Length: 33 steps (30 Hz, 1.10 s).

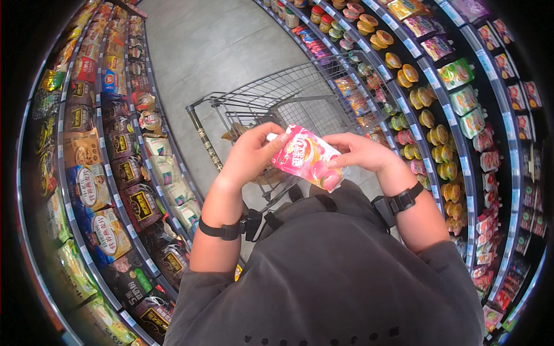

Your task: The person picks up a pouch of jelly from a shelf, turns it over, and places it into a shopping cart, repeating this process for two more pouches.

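A pink and white spouted pouch (306,158) with peaches printed on it is held tilted in front of my body. My left hand (256,151) grips its upper left corner, thumb on the front beside the white cap (272,137). On the pouch's right edge is my right hand (357,151), thumb on the front face and fingers behind. Just beyond both hands stands a grey wire shopping cart (281,82), its handle (203,138) to the left. A brownish thing lies partly hidden behind my left hand, in or below the cart; I cannot tell what it is.
Shelves of bagged foods (104,233) curve along the left side. Shelves on the right carry jelly cups (407,75), spouted pouches (465,99) and jars (317,14). A grey tiled floor (207,39) runs between them. Price strips line the shelf edges.
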Each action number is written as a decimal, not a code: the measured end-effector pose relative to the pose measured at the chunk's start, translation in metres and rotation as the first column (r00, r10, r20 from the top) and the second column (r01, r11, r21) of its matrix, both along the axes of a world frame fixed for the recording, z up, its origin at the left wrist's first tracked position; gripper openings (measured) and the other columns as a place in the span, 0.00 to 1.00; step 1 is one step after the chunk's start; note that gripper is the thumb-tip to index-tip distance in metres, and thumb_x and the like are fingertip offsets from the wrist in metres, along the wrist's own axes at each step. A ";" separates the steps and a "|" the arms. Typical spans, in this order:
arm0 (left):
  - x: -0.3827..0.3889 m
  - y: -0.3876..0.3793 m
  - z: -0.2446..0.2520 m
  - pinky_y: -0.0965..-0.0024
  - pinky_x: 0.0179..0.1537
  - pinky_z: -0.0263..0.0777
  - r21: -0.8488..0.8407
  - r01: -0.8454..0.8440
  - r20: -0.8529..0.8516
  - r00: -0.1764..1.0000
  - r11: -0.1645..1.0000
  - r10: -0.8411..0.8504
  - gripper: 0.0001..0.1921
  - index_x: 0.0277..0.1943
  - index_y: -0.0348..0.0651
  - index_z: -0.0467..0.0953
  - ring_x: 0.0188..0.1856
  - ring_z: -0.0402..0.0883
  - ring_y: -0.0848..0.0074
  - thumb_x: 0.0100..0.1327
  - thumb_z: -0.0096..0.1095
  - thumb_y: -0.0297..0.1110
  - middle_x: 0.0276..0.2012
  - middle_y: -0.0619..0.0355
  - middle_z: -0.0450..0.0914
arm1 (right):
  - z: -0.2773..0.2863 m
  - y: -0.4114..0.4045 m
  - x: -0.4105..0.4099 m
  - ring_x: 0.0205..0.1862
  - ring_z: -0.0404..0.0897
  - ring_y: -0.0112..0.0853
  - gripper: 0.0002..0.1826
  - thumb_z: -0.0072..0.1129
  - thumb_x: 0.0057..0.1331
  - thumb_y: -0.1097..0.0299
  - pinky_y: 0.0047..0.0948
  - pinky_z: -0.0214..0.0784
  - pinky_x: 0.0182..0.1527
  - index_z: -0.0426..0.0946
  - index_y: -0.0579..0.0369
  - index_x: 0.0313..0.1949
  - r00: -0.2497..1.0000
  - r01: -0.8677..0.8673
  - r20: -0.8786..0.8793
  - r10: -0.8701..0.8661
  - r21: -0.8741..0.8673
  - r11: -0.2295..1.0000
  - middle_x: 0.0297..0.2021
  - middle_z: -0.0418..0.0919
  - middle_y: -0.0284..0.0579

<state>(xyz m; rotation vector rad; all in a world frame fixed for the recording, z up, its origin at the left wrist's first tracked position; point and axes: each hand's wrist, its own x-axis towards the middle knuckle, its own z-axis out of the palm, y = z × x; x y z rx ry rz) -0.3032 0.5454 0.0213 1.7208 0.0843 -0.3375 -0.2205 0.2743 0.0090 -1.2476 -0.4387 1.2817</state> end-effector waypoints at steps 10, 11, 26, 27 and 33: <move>0.071 -0.021 -0.036 0.78 0.19 0.67 0.060 -0.033 -0.387 0.921 0.998 0.054 0.13 0.35 0.39 0.73 0.17 0.73 0.84 0.71 0.62 0.38 0.18 0.65 0.74 | -0.141 0.000 0.107 0.48 0.80 0.29 0.23 0.55 0.72 0.65 0.33 0.73 0.53 0.68 0.60 0.63 0.888 0.217 -0.405 -0.217 -0.047 0.975 0.50 0.79 0.44; 0.080 -0.028 -0.044 0.78 0.19 0.67 0.069 -0.012 -0.435 0.899 0.998 0.041 0.12 0.36 0.40 0.72 0.17 0.74 0.84 0.72 0.62 0.38 0.18 0.65 0.74 | -0.162 -0.004 0.113 0.45 0.80 0.29 0.22 0.54 0.73 0.65 0.33 0.73 0.51 0.67 0.60 0.63 0.875 0.230 -0.429 -0.223 -0.036 0.972 0.48 0.79 0.44; 0.122 -0.105 -0.347 0.65 0.25 0.81 0.197 0.256 -0.760 0.650 0.946 -0.017 0.14 0.45 0.29 0.71 0.23 0.84 0.68 0.69 0.59 0.34 0.24 0.51 0.81 | -0.380 -0.014 0.095 0.47 0.75 0.27 0.13 0.58 0.63 0.62 0.32 0.66 0.52 0.78 0.49 0.47 0.755 0.165 -0.329 -0.568 -0.743 0.649 0.41 0.77 0.34; 0.122 -0.114 -0.359 0.65 0.25 0.81 0.176 0.265 -0.767 0.641 0.948 -0.036 0.14 0.45 0.29 0.71 0.23 0.84 0.68 0.69 0.59 0.34 0.24 0.51 0.81 | -0.392 -0.020 0.094 0.47 0.75 0.27 0.13 0.58 0.63 0.62 0.32 0.66 0.52 0.78 0.49 0.47 0.747 0.160 -0.326 -0.579 -0.757 0.634 0.41 0.77 0.34; 0.095 -0.120 -0.432 0.56 0.42 0.78 0.281 0.427 -0.812 0.583 0.859 -0.024 0.24 0.52 0.30 0.73 0.42 0.87 0.55 0.62 0.66 0.42 0.41 0.38 0.84 | -0.404 0.012 0.086 0.47 0.80 0.40 0.18 0.55 0.60 0.62 0.37 0.68 0.50 0.80 0.60 0.46 0.971 -0.231 -0.086 0.225 -0.597 0.768 0.42 0.83 0.51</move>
